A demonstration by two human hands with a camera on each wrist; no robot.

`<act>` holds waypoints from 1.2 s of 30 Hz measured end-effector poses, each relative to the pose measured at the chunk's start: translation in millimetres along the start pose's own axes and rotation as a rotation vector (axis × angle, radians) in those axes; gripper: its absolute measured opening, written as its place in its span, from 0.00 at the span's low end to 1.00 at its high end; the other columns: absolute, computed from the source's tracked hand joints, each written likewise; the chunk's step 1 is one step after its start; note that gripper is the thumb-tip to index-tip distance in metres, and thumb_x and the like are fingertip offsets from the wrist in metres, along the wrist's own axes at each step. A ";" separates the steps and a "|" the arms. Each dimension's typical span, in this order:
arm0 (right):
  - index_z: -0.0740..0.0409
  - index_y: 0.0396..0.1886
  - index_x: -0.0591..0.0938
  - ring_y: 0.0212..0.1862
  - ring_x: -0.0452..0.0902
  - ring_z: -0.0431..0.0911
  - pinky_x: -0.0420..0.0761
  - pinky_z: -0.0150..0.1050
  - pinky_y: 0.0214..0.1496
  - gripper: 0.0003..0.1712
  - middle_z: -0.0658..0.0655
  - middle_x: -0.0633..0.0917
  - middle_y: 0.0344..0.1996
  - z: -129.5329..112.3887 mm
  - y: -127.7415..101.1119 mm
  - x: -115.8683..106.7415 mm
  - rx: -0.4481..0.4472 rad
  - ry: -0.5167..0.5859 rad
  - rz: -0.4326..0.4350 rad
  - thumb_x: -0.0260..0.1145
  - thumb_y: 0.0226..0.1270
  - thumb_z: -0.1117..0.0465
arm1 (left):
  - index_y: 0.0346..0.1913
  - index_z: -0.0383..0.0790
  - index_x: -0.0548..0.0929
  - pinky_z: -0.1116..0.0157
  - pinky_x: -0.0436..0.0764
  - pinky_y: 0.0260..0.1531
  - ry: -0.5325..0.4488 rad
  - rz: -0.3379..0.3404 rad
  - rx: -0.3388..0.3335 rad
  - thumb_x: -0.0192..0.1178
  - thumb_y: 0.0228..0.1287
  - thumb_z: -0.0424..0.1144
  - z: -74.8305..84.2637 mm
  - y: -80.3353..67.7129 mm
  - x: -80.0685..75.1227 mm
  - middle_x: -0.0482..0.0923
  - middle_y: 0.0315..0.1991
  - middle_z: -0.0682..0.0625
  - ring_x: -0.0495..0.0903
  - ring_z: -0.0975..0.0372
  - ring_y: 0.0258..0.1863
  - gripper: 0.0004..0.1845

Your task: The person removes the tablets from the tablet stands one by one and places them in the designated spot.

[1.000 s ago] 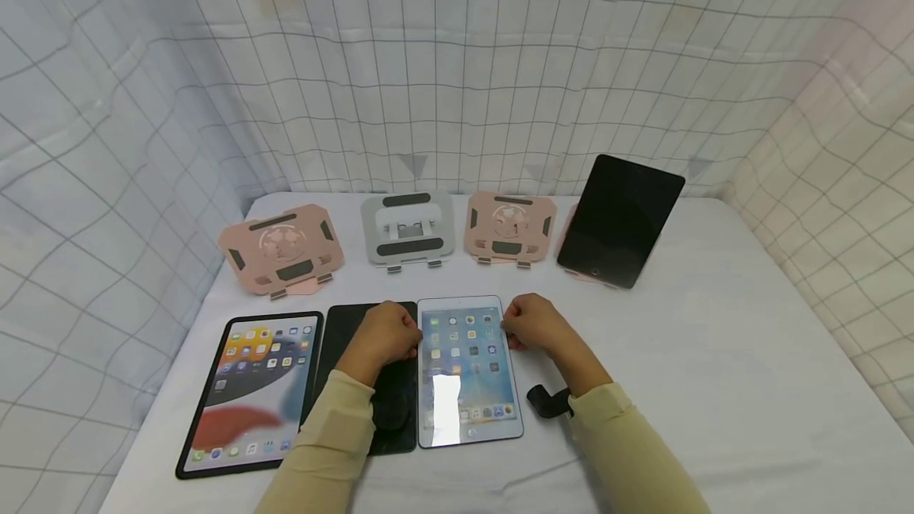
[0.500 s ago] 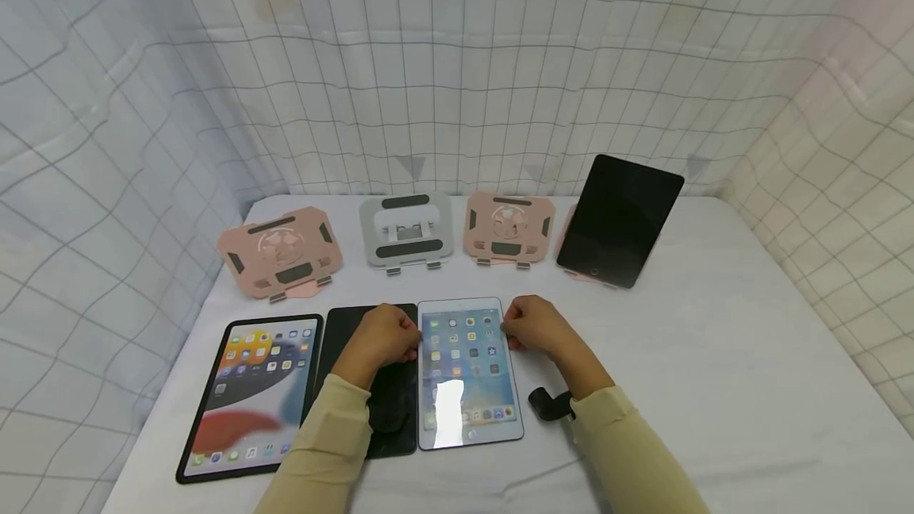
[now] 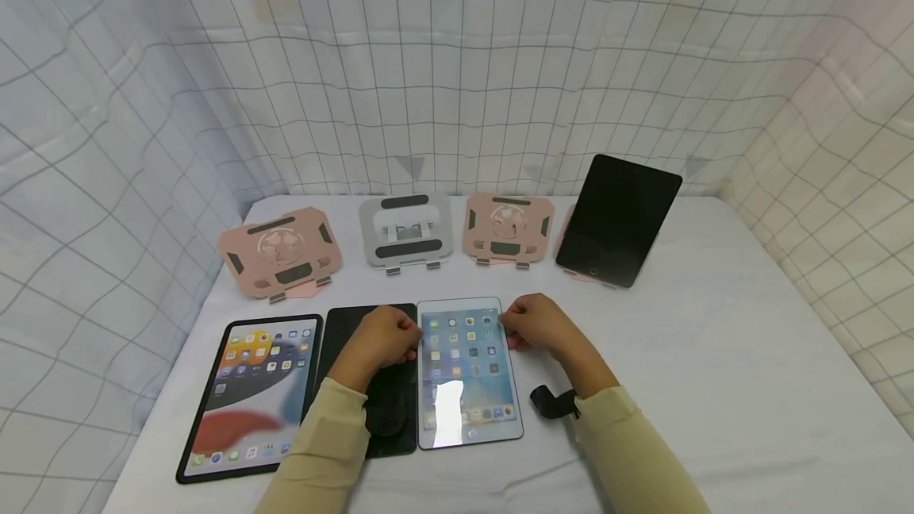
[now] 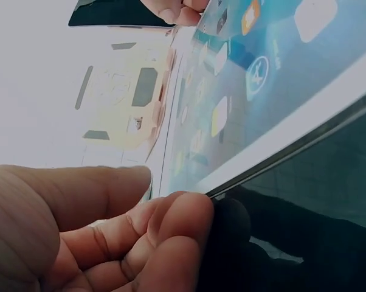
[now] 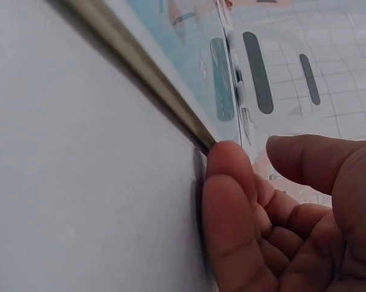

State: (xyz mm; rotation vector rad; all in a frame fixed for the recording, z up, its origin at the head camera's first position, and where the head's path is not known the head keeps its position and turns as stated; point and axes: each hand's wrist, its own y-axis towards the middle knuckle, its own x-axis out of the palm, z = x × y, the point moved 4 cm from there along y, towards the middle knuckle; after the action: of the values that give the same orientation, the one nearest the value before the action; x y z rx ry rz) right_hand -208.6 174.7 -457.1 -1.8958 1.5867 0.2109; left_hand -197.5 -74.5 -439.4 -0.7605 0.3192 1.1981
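A small white tablet (image 3: pixel 467 371) with a lit home screen lies flat on the white table (image 3: pixel 714 355). My left hand (image 3: pixel 400 339) rests over a dark tablet (image 3: pixel 343 331), its curled fingers (image 4: pixel 177 225) against the white tablet's (image 4: pixel 262 91) left edge and the thumb just above. My right hand (image 3: pixel 517 327) is at the right edge. Its curled fingertips (image 5: pixel 228 176) touch the metal rim of the tablet (image 5: pixel 171 36), and the thumb hovers over the top.
A larger lit tablet (image 3: pixel 250 391) lies at the front left. Behind stand two pink stands (image 3: pixel 280 251) (image 3: pixel 508 228), a grey stand (image 3: pixel 407 230) and a black tablet (image 3: pixel 617 220) propped on a fourth stand. A black strap (image 3: pixel 550 401) is at my right wrist. Checked cloth walls surround the table.
Almost nothing: my right hand has crept slightly closer onto the white tablet's right edge. The tablet lies where it was.
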 end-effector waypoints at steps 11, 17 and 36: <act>0.60 0.40 0.82 0.30 0.78 0.47 0.80 0.37 0.33 0.09 0.56 0.82 0.31 4.4 -10.7 -19.3 -0.081 0.046 0.034 0.62 0.72 0.58 | 0.34 0.38 0.83 0.64 0.76 0.27 0.020 0.005 0.039 0.55 0.72 0.40 10.0 1.2 1.5 0.78 0.27 0.48 0.77 0.59 0.25 0.12; 0.63 0.45 0.81 0.34 0.80 0.49 0.84 0.40 0.39 0.12 0.59 0.83 0.37 8.4 -16.8 -37.9 -0.104 0.078 0.032 0.60 0.74 0.58 | 0.40 0.38 0.84 0.62 0.74 0.26 0.096 0.011 0.114 0.56 0.71 0.43 25.4 6.3 0.8 0.78 0.27 0.48 0.74 0.58 0.26 0.12; 0.69 0.54 0.76 0.42 0.80 0.52 0.84 0.44 0.48 0.20 0.68 0.81 0.47 31.5 -37.5 -100.1 -0.135 0.085 0.171 0.56 0.77 0.54 | 0.42 0.39 0.84 0.65 0.78 0.28 0.193 -0.169 0.460 0.57 0.71 0.42 103.3 32.5 19.1 0.81 0.32 0.53 0.76 0.62 0.26 0.11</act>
State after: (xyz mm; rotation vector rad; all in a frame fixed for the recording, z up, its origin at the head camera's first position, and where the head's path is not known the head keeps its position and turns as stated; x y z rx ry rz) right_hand -190.6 277.0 -416.7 -1.8915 1.8356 0.3216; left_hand -237.4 14.5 -388.6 -0.4883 0.6516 0.8482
